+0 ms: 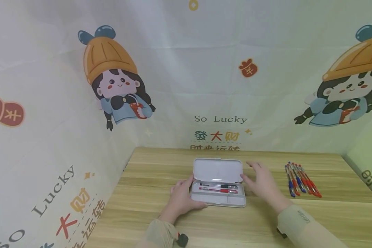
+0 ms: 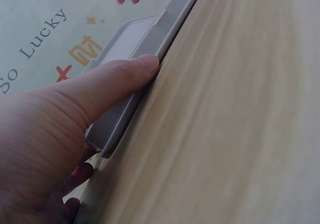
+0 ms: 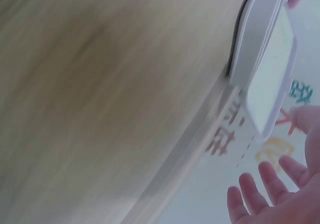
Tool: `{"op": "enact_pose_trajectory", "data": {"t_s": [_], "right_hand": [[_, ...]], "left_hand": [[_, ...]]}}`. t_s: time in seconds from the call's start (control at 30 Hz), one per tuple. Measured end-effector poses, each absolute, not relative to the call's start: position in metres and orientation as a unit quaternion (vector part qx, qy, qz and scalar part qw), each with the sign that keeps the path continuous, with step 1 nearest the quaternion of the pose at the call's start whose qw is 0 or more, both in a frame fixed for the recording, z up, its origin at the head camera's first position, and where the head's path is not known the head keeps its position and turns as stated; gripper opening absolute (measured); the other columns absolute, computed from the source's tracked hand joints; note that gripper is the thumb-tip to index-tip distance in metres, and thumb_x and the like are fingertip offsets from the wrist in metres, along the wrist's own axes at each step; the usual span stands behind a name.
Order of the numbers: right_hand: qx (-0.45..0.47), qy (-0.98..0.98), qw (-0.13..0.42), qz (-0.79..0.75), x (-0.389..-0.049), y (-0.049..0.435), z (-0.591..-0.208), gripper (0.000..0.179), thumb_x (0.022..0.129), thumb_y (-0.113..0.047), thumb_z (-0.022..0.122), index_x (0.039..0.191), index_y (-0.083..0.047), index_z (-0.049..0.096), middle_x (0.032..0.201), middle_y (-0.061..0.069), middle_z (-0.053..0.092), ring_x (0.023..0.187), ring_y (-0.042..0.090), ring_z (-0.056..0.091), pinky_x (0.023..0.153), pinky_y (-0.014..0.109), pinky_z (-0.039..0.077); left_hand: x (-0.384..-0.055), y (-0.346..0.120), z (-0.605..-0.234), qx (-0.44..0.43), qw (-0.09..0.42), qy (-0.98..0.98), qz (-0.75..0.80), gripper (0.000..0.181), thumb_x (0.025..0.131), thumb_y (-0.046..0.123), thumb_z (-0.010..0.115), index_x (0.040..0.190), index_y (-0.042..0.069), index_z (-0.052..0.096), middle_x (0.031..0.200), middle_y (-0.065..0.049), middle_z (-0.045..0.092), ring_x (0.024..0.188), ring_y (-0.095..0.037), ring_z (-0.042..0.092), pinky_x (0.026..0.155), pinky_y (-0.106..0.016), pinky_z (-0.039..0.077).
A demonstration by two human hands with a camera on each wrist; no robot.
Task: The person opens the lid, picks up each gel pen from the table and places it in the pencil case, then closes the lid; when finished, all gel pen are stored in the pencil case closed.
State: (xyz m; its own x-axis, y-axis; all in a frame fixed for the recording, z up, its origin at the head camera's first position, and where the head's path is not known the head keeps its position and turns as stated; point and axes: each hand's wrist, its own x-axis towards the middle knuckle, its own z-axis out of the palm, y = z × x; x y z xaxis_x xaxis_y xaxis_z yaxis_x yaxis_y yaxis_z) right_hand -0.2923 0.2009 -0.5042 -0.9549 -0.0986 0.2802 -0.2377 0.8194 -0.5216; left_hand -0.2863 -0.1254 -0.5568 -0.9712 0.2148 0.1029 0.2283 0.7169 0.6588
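Note:
A light grey pencil case lies on the table with its lid raised toward the back. In its rear compartment are a black pen and a red pen. My left hand grips the case's left end, the thumb along the front wall and the other fingers round the side, as the left wrist view also shows. Beside the lid's right edge is my right hand, fingers spread and holding nothing. Its thumb is close to that edge; whether it touches I cannot tell.
Several blue and red pens lie fanned together on the wooden table, to the right of my right hand. A printed cloth with cartoon figures hangs behind the table and along its sides.

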Motion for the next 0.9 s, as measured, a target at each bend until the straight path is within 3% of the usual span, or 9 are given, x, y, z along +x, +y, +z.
{"op": "enact_pose_trajectory", "data": {"t_s": [0.17, 0.63, 0.9], "right_hand": [[0.055, -0.953, 0.106, 0.279, -0.291, 0.221, -0.496, 0.084, 0.104, -0.04, 0.075, 0.164, 0.006, 0.039, 0.16, 0.042, 0.045, 0.142, 0.065, 0.049, 0.114, 0.078, 0.043], [-0.02, -0.957, 0.103, 0.272, -0.286, 0.296, -0.496, 0.104, 0.105, -0.065, 0.062, 0.168, 0.011, 0.027, 0.158, 0.045, 0.042, 0.14, 0.067, 0.043, 0.111, 0.08, 0.041], [-0.074, -0.952, 0.096, 0.283, -0.279, 0.335, -0.501, 0.104, 0.108, -0.063, 0.055, 0.166, 0.016, 0.021, 0.154, 0.053, 0.037, 0.132, 0.072, 0.045, 0.103, 0.082, 0.044]], "left_hand": [[-0.288, -0.126, -0.558, -0.121, 0.012, -0.926, -0.358, 0.135, 0.06, 0.054, 0.105, 0.17, 0.009, 0.041, 0.157, -0.017, 0.063, 0.147, -0.04, 0.05, 0.124, -0.065, 0.029], [-0.285, -0.125, -0.556, -0.119, 0.011, -0.925, -0.362, 0.136, 0.06, 0.054, 0.105, 0.171, 0.01, 0.04, 0.158, -0.018, 0.062, 0.148, -0.041, 0.049, 0.124, -0.065, 0.029], [-0.286, -0.125, -0.558, -0.117, 0.01, -0.925, -0.361, 0.138, 0.059, 0.054, 0.105, 0.171, 0.009, 0.039, 0.158, -0.019, 0.061, 0.147, -0.04, 0.049, 0.124, -0.065, 0.029]]}}
